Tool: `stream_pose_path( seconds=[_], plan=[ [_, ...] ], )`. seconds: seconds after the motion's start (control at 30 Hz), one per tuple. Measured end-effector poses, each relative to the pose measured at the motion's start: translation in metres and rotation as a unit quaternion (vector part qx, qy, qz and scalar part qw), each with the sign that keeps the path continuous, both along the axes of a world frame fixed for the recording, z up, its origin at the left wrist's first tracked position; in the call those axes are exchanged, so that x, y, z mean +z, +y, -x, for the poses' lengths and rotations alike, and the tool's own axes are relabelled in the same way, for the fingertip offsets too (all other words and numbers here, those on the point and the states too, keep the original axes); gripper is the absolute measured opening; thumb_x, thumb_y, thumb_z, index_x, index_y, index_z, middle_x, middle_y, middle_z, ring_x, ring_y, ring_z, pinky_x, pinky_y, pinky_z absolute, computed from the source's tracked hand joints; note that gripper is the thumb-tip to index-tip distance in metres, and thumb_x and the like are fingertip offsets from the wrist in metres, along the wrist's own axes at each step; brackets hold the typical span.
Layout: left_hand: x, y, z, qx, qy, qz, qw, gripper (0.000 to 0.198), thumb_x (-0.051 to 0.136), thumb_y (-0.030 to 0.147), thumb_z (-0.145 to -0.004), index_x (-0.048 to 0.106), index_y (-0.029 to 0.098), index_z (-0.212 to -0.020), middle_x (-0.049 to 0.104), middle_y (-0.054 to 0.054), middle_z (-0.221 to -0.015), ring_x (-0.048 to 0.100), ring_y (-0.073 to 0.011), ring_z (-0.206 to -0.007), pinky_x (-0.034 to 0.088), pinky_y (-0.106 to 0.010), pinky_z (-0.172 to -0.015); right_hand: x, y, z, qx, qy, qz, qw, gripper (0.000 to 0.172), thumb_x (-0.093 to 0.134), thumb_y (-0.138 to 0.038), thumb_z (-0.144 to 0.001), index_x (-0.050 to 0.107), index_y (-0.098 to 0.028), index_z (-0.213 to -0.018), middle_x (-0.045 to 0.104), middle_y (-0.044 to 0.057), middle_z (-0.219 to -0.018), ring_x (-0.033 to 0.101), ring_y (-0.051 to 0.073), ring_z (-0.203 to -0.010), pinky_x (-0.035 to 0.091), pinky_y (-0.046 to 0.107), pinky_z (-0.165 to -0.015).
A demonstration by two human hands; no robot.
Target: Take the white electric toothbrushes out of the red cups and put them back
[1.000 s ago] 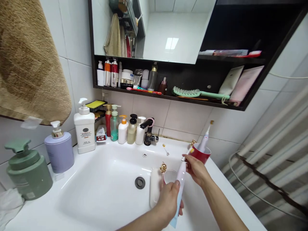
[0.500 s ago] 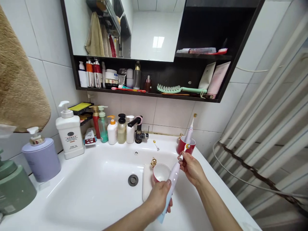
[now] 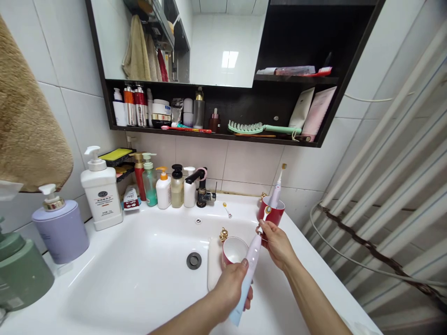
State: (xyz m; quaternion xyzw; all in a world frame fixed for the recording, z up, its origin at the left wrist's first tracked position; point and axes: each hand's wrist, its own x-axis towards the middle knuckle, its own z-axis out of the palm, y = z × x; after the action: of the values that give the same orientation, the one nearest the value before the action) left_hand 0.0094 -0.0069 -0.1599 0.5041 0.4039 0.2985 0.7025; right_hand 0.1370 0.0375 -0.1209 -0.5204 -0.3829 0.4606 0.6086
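Note:
My left hand (image 3: 232, 287) is closed round the body of a pale pink and blue electric toothbrush (image 3: 249, 267), held slanting over the sink's right edge. My right hand (image 3: 277, 243) pinches the upper end of that toothbrush near its thin neck. Just left of the hands stands a red cup with a white inside (image 3: 233, 251). Behind my right hand a second red cup (image 3: 272, 212) holds another electric toothbrush (image 3: 277, 184) upright.
A white sink (image 3: 139, 274) with a drain (image 3: 193, 260) and a black tap (image 3: 200, 187). Pump bottles (image 3: 101, 188) line the back and left rim. A dark shelf (image 3: 216, 135) under a mirror carries bottles and a green hairbrush (image 3: 260, 128). A brown towel (image 3: 30, 125) hangs at left.
The view has swung right, then steadied. Both hands kept their hold on the toothbrush; my right hand has slid slightly up toward the brush's neck.

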Motion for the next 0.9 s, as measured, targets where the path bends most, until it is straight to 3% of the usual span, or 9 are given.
stream_pose_path(
  seconds=[0.23, 0.37, 0.5, 0.67, 0.8, 0.9],
  plan=[
    [-0.003, 0.003, 0.0, -0.006, -0.024, 0.024, 0.999, 0.05, 0.021, 0.063, -0.059, 0.037, 0.015, -0.063, 0.04, 0.004, -0.042, 0.034, -0.0052, -0.029, 0.026, -0.019, -0.033, -0.001, -0.001, 0.006, 0.018, -0.028, 0.005, 0.999, 0.025, 0.05, -0.04, -0.059, 0.043, -0.017, -0.054, 0.04, -0.006, -0.047, 0.035, 0.005, -0.042, 0.032, 0.018, -0.043],
    [-0.004, 0.004, 0.0, 0.0, -0.005, -0.017, 1.0, 0.051, 0.02, 0.064, -0.058, 0.036, 0.016, -0.063, 0.039, 0.004, -0.042, 0.034, -0.0051, -0.03, 0.026, -0.019, -0.033, -0.002, -0.001, 0.009, 0.011, -0.045, -0.009, 0.999, 0.026, 0.049, -0.041, -0.059, 0.042, -0.017, -0.053, 0.038, -0.006, -0.046, 0.034, 0.005, -0.042, 0.032, 0.019, -0.043],
    [-0.003, 0.003, 0.0, 0.053, 0.056, -0.088, 0.993, 0.051, 0.023, 0.066, -0.055, 0.034, 0.016, -0.061, 0.037, 0.005, -0.041, 0.033, -0.0048, -0.03, 0.025, -0.018, -0.033, -0.003, -0.001, 0.014, -0.026, -0.1, -0.03, 0.994, 0.028, 0.047, -0.043, -0.06, 0.04, -0.017, -0.05, 0.037, -0.006, -0.044, 0.032, 0.006, -0.041, 0.03, 0.019, -0.041],
    [-0.002, 0.002, -0.001, 0.014, 0.024, -0.035, 0.999, 0.053, 0.016, 0.065, -0.058, 0.036, 0.017, -0.064, 0.039, 0.004, -0.042, 0.033, -0.006, -0.03, 0.026, -0.02, -0.033, -0.009, 0.002, 0.017, -0.069, -0.146, -0.036, 0.986, 0.03, 0.045, -0.044, -0.06, 0.038, -0.018, -0.048, 0.032, -0.006, -0.042, 0.028, 0.006, -0.039, 0.026, 0.02, -0.037],
    [-0.003, 0.003, 0.002, 0.062, 0.09, -0.122, 0.986, 0.048, 0.024, 0.064, -0.058, 0.036, 0.017, -0.061, 0.038, 0.004, -0.044, 0.034, -0.0059, -0.034, 0.027, -0.019, -0.035, -0.008, 0.003, 0.017, -0.118, -0.192, -0.058, 0.973, 0.032, 0.044, -0.045, -0.06, 0.036, -0.018, -0.045, 0.032, -0.006, -0.041, 0.028, 0.007, -0.039, 0.025, 0.02, -0.036],
    [-0.001, 0.006, 0.004, 0.04, 0.065, -0.122, 0.99, 0.047, 0.024, 0.062, -0.06, 0.036, 0.017, -0.061, 0.038, 0.004, -0.044, 0.034, -0.0055, -0.033, 0.027, -0.019, -0.035, -0.004, 0.0, 0.021, -0.111, -0.155, -0.062, 0.98, 0.031, 0.044, -0.046, -0.06, 0.037, -0.018, -0.048, 0.031, -0.006, -0.041, 0.028, 0.006, -0.039, 0.025, 0.02, -0.036]
  ],
)
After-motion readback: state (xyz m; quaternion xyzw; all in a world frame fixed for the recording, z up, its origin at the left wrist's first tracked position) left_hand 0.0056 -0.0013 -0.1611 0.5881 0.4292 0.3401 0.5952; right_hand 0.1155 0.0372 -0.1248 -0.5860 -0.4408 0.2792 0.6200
